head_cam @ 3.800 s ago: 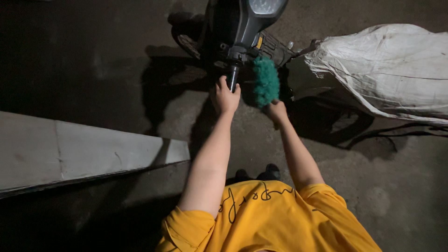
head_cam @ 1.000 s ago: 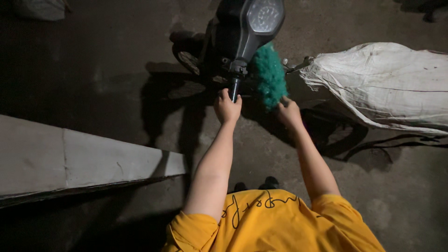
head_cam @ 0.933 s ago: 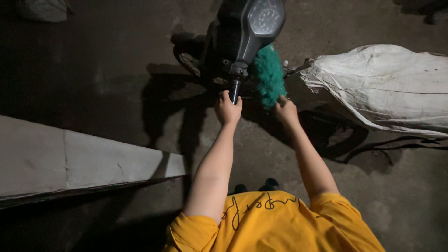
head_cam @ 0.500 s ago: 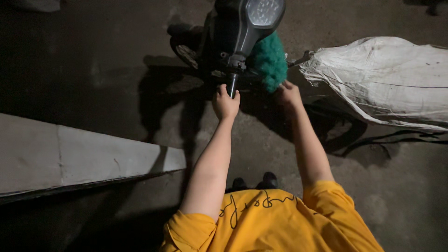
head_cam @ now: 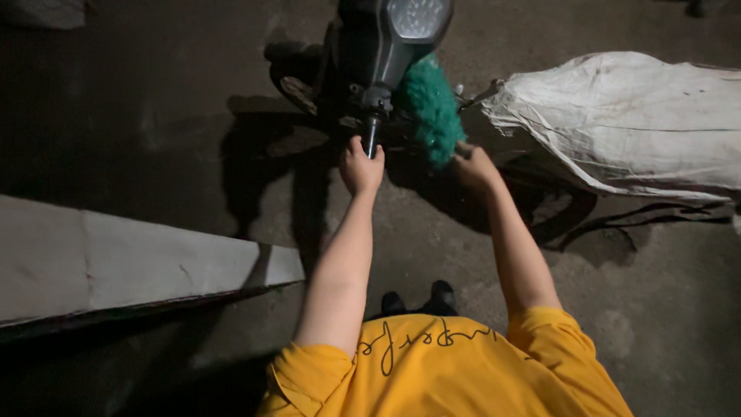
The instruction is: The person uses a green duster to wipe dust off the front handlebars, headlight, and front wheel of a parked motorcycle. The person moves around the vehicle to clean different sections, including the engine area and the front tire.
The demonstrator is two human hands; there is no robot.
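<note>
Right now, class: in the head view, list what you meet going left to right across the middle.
Pale concrete slab → left hand gripping the motorbike handlebar → green fluffy duster → right hand holding it → white sack.

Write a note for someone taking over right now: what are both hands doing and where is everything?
Left hand: closed around the end of the motorbike's handlebar.
Right hand: holds the green fluffy duster, pressed against the motorbike just below its round dial.
Nearby: a big white sack lies right of the bike; a pale slab lies on the left.
Done: cannot tell how much is already dusted.
Left: the bike's lower parts lie in shadow and cannot be judged.
</note>
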